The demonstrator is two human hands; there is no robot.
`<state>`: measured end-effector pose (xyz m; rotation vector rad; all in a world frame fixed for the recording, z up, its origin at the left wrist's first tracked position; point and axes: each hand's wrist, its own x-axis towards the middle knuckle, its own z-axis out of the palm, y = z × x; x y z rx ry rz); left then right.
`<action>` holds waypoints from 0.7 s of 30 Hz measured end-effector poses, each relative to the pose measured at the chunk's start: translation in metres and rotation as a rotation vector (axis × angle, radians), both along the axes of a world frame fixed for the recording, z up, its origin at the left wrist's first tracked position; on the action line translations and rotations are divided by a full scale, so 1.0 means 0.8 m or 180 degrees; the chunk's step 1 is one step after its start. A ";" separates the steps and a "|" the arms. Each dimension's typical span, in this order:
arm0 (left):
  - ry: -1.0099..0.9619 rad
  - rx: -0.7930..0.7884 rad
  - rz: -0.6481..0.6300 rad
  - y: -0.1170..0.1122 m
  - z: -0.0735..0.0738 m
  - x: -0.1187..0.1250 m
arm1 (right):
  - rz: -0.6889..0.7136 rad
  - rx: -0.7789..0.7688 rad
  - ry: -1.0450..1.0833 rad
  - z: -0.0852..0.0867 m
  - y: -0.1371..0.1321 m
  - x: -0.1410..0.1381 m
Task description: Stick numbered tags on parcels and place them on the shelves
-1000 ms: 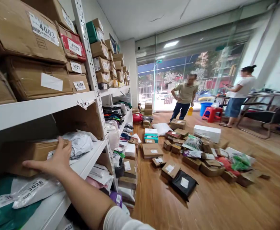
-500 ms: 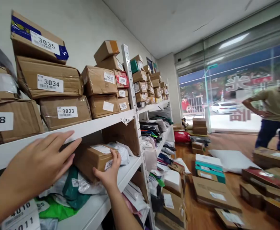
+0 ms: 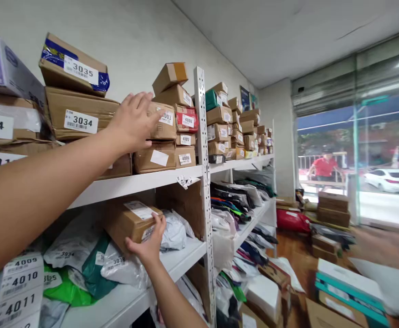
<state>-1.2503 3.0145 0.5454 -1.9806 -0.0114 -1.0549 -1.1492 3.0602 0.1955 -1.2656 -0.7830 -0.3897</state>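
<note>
My left hand (image 3: 134, 120) reaches up to the upper shelf with its fingers spread, open, resting on the brown box labelled 4003 (image 3: 163, 125). On the middle shelf below, my right hand (image 3: 148, 243) is closed on the front end of a brown cardboard box (image 3: 127, 221) with a white label on top. That box lies slanted among grey and white poly bags (image 3: 174, 232).
A white shelf rack with a perforated upright (image 3: 203, 182) runs along the wall, packed with numbered boxes such as 3034 (image 3: 79, 119) and 3035 (image 3: 74, 68). Green bags (image 3: 83, 282) lie lower left. Parcels (image 3: 343, 291) cover the wooden floor at right. A person in red (image 3: 324, 166) stands outside the glass.
My left hand rose from the shelf edge to the 4003 box on the upper shelf. My right hand stayed on the middle-shelf box. The view swung left, away from the floor parcels.
</note>
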 end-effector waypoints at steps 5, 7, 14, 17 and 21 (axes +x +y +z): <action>-0.0185 -0.0160 0.0613 0.005 0.017 0.014 | 0.0344 -0.0969 -0.0366 0.013 -0.017 0.019; -0.0171 -0.0091 0.0686 0.010 0.018 0.012 | 0.0067 -0.0408 -0.0873 0.041 -0.055 0.022; -0.0335 -0.0525 0.0536 0.000 0.023 0.021 | -0.0838 0.0316 -0.1257 0.257 -0.102 0.017; -0.0329 -0.0808 0.0293 -0.007 0.025 0.021 | -0.1020 -0.0160 -0.0975 0.301 -0.075 0.016; -0.0316 -0.0954 -0.0148 -0.005 0.026 0.008 | -0.1133 -0.0180 -0.0736 0.302 -0.064 0.020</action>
